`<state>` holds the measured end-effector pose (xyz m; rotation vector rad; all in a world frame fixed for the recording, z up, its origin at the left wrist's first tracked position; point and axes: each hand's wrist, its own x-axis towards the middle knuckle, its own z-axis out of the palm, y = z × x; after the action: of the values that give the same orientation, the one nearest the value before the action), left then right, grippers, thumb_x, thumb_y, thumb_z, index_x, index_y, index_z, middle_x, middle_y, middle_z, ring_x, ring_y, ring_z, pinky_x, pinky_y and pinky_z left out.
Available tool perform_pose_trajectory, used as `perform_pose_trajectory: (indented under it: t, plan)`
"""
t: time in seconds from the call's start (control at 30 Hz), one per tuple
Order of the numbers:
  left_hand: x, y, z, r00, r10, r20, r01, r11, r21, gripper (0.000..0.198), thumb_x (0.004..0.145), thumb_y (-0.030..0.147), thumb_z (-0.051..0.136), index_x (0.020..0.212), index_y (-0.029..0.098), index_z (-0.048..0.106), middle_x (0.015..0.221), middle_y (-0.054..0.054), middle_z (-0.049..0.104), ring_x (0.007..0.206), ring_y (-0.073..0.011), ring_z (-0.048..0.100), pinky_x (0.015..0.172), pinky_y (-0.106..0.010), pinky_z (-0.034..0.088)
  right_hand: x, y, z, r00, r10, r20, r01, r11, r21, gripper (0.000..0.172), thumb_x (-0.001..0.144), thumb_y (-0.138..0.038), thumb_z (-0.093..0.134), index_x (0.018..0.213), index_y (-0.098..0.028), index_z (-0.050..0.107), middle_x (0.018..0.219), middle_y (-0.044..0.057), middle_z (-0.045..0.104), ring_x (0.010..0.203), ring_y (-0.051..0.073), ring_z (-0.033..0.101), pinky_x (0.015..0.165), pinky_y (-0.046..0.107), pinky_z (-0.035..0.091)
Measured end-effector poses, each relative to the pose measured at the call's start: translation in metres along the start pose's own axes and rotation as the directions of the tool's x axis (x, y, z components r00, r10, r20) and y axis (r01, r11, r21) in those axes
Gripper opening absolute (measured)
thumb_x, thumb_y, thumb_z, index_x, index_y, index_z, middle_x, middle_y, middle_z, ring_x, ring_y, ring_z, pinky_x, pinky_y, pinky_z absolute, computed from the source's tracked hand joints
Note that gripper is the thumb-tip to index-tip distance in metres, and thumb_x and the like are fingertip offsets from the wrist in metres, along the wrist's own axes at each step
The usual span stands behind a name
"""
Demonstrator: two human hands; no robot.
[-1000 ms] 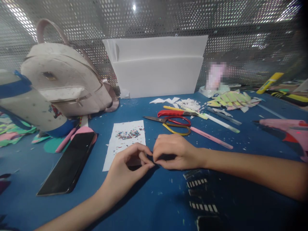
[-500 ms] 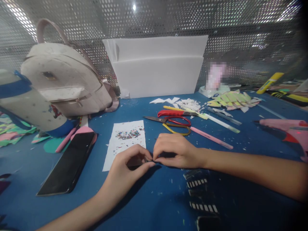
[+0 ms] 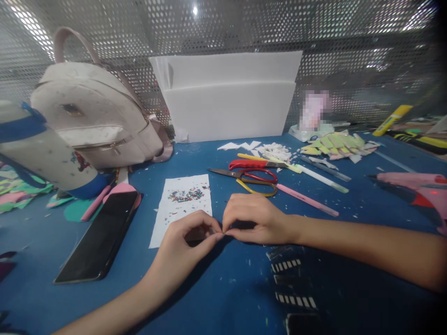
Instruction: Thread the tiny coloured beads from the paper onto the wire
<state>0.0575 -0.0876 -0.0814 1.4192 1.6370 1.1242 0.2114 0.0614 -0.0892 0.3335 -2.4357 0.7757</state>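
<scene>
Grip: left hand [image 3: 185, 237] and right hand [image 3: 256, 218] are being pinched narrow, fingertips meeting; any held piece cannot be told | Place: multicoloured bits [image 3: 186, 195] are lying on white paper [image 3: 160, 224] beyond left hand | Care: light pressure seems being called for, wrists steadied over counter [image 3: 223, 288]

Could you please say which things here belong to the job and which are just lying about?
Job, probably: coloured bits, white sheet; anything in left hand and right hand is too small to tell.
Lying about, apparently: phone, backpack, bottle.
</scene>
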Motion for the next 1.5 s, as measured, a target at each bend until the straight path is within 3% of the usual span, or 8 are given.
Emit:
perform_pose_trajectory:
  t: [0.4,0.5,0.67,0.77,1.03,1.5]
  plan:
    - [-0.001,0.006,0.001,1.0,0.027,0.001,-0.027,0.999,0.02,0.01,0.086,0.022,0.058,0.077,0.018,0.06,0.075,0.0,0.06,0.068,-0.012,0.056,0.063,-0.022,0.046,0.0,0.0,0.0,1.0,0.012,0.002,-0.012,1.0,0.003,0.005,0.09,-0.016,0.054,0.09,-0.017,0.059,0.083,0.003,0.064,0.077,0.012,0.052,0.072,0.027,0.045]
    - [-0.003,0.008,0.0,0.993,0.115,-0.019,-0.114,0.992,0.06,0.009,0.086,0.018,0.057,0.078,0.019,0.059,0.078,-0.001,0.06,0.072,-0.013,0.057,0.065,-0.023,0.047,0.001,-0.001,0.0,0.999,0.037,-0.015,-0.037,0.999,-0.001,0.004,0.09,-0.016,0.054,0.089,-0.017,0.058,0.081,0.002,0.063,0.076,0.012,0.052,0.072,0.027,0.044]
    - [-0.005,0.004,-0.003,0.955,0.292,-0.053,-0.283,0.95,0.132,0.01,0.085,0.011,0.056,0.08,0.019,0.057,0.099,-0.006,0.061,0.098,-0.019,0.058,0.083,-0.031,0.047,0.002,-0.001,0.0,0.993,0.095,-0.074,-0.097,0.995,-0.018,0.003,0.087,-0.014,0.056,0.087,-0.017,0.057,0.079,0.001,0.06,0.075,0.011,0.052,0.071,0.026,0.042]
    - [-0.008,0.002,-0.002,0.957,0.289,-0.02,-0.288,0.955,0.067,0.012,0.088,0.008,0.052,0.084,0.02,0.055,0.103,-0.006,0.063,0.098,-0.0182,0.06,0.087,-0.033,0.048,0.002,0.0,0.001,0.981,0.154,-0.12,-0.157,0.987,-0.019,0.003,0.085,-0.013,0.057,0.086,-0.016,0.057,0.078,0.0,0.059,0.073,0.011,0.051,0.067,0.025,0.041]
    - [-0.014,0.006,-0.001,0.956,0.291,0.032,-0.291,0.957,-0.005,0.016,0.087,0.005,0.051,0.087,0.02,0.053,0.084,0.0,0.066,0.079,-0.0119,0.064,0.076,-0.025,0.051,0.001,-0.001,0.0,0.935,0.311,-0.17,-0.316,0.949,-0.006,0.001,0.085,-0.016,0.056,0.086,-0.017,0.057,0.081,0.0,0.06,0.07,0.01,0.05,0.065,0.024,0.042]
    - [-0.012,0.005,0.0,0.968,0.243,0.057,-0.243,0.97,0.003,0.017,0.085,0.003,0.051,0.085,0.02,0.054,0.08,0.001,0.064,0.074,-0.0105,0.063,0.072,-0.022,0.051,0.001,-0.001,0.0,0.937,0.31,-0.162,-0.309,0.95,0.034,0.008,0.08,-0.012,0.056,0.086,-0.017,0.054,0.081,0.0,0.058,0.067,0.009,0.048,0.062,0.024,0.041]
